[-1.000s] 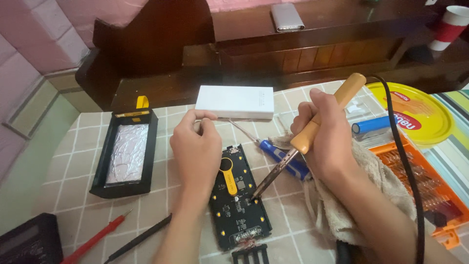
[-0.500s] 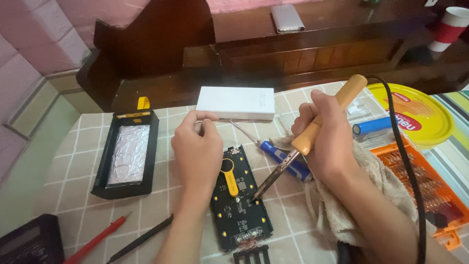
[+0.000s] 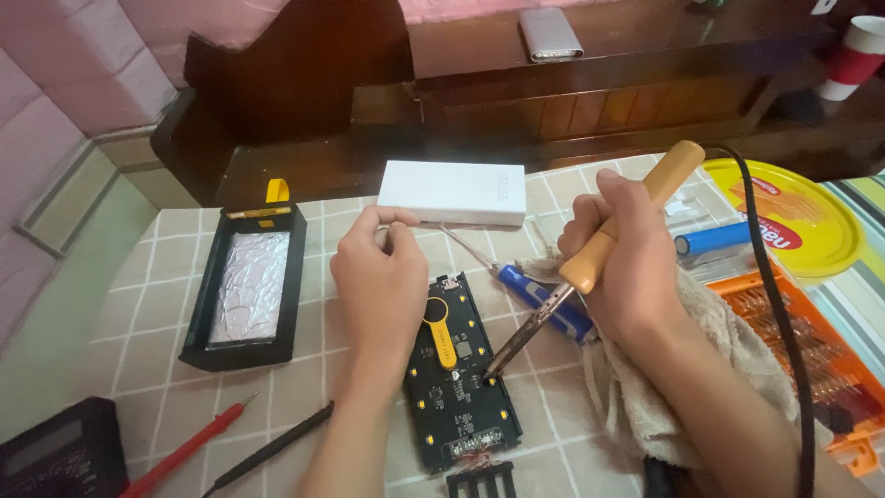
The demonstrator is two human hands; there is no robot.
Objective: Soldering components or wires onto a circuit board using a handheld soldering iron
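Note:
My right hand [image 3: 627, 263] grips a soldering iron [image 3: 590, 263] by its wooden handle, and the metal tip touches a black circuit board [image 3: 456, 387] lying on the checked tablecloth. A yellow strip [image 3: 441, 330] lies on the board's upper part. My left hand [image 3: 378, 286] hovers beside the board's top left with its fingers pinched shut on a thin wire or solder strand [image 3: 389, 238] that is hard to make out. The iron's black cord [image 3: 770, 295] runs over my right forearm.
A black tray lined with foil [image 3: 247, 286] lies at the left. A white rectangular case [image 3: 452, 192] lies behind the board. A blue screwdriver [image 3: 539, 300], a blue cylindrical cell [image 3: 714, 238], a yellow lid [image 3: 797, 217], an orange tool case [image 3: 811, 355], a cloth [image 3: 682, 387], red and black probes [image 3: 194, 443] and a meter [image 3: 55, 456] surround it.
Both hands hold nearly the same pose. The soldering iron's tip stays on the board, with only a slight shift.

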